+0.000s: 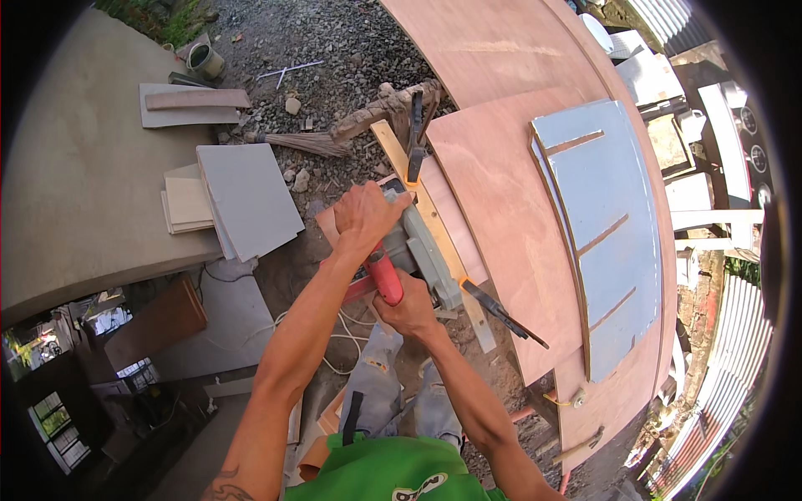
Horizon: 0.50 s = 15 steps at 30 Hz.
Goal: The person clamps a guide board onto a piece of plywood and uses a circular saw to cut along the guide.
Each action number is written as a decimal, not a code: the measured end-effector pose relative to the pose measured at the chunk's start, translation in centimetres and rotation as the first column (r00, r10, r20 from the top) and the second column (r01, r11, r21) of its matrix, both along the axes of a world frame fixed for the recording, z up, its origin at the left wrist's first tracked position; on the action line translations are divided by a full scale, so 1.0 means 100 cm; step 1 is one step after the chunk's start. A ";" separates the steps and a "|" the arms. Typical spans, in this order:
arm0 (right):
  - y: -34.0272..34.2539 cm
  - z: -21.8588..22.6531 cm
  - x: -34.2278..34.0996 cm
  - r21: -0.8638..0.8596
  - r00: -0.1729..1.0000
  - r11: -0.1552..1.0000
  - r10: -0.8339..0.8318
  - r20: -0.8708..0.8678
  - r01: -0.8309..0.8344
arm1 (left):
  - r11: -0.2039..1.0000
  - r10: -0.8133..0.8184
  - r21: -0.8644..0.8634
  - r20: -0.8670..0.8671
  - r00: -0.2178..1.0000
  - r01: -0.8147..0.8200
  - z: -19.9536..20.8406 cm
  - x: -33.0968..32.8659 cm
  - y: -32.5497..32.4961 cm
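A circular saw [426, 255] with a grey base and a red handle [384, 277] lies flat at the near edge of a plywood strip. My left hand [365, 219] is closed over the front of the saw, thumb pointing right. Around the rear red handle my right hand [407, 306] is wrapped. The saw's base runs along a yellowish wooden straightedge [434, 221]. One black clamp [416, 138] with an orange pad grips its far end, and another clamp [505, 313] sits by its near end. The blade is hidden from view.
Large plywood sheets [493, 184] stretch to the right, carrying a blue-grey panel [614, 242] with slots. Grey board offcuts [251, 200] rest on a concrete ledge [75, 167] at left. A stick broom [305, 144] lies on gravel. A pale cord [347, 338] hangs near my legs.
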State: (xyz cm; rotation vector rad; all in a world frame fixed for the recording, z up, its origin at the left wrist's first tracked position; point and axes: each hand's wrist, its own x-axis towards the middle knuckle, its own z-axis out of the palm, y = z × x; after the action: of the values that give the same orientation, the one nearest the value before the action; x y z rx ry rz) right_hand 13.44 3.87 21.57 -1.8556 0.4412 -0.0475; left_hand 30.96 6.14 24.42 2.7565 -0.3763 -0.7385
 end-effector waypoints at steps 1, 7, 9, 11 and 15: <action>-0.001 -0.002 0.000 0.006 1.000 1.000 0.010 0.004 -0.010 | 1.000 -0.002 0.002 0.000 1.000 0.002 0.000 0.001 -0.001; -0.001 -0.007 0.004 0.004 1.000 1.000 0.027 -0.002 -0.027 | 1.000 -0.003 0.011 0.004 1.000 0.003 0.001 0.004 -0.002; -0.002 -0.008 0.006 -0.004 1.000 1.000 0.028 0.001 -0.028 | 1.000 -0.002 0.002 -0.009 1.000 0.002 0.003 0.006 -0.003; -0.001 -0.009 0.008 -0.028 0.999 0.999 0.037 -0.016 -0.038 | 1.000 0.000 -0.002 -0.005 1.000 0.000 0.004 0.008 -0.002; -0.001 -0.005 0.015 -0.029 0.999 0.999 0.030 -0.010 -0.030 | 1.000 -0.010 0.003 0.012 1.000 0.010 0.001 0.015 -0.001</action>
State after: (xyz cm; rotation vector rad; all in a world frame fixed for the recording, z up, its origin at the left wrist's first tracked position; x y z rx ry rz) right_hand 14.90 3.75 21.07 -1.8910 0.4209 -0.0247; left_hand 32.42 5.99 24.48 2.7650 -0.3920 -0.7257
